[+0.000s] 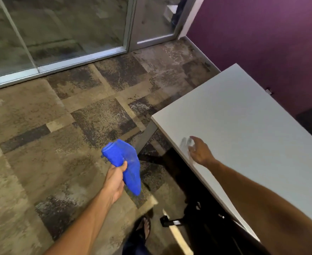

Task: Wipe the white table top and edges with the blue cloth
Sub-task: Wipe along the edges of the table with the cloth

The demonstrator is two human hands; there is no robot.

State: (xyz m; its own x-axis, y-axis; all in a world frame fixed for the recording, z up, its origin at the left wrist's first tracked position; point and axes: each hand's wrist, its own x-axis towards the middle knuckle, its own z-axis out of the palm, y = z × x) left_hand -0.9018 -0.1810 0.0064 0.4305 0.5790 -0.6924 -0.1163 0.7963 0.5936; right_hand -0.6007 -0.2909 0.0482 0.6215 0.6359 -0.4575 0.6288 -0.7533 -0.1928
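My left hand (114, 178) grips a crumpled blue cloth (127, 162) in the air over the carpet, left of the table. The cloth hangs down past my fist. The white table (243, 116) fills the right side, its near corner pointing left. My right hand (199, 150) hovers over the table's left edge with fingers spread; it is blurred, and I cannot tell if it touches the surface. A faint smear shows on the top just beyond the fingertips.
Patterned brown and grey carpet (59, 126) covers the floor. A glass partition with a metal frame (78, 59) runs along the back. A purple wall (262, 43) stands behind the table. Under the table are a grey leg (147, 133) and a dark chair base (197, 214). My sandalled foot (144, 229) is below.
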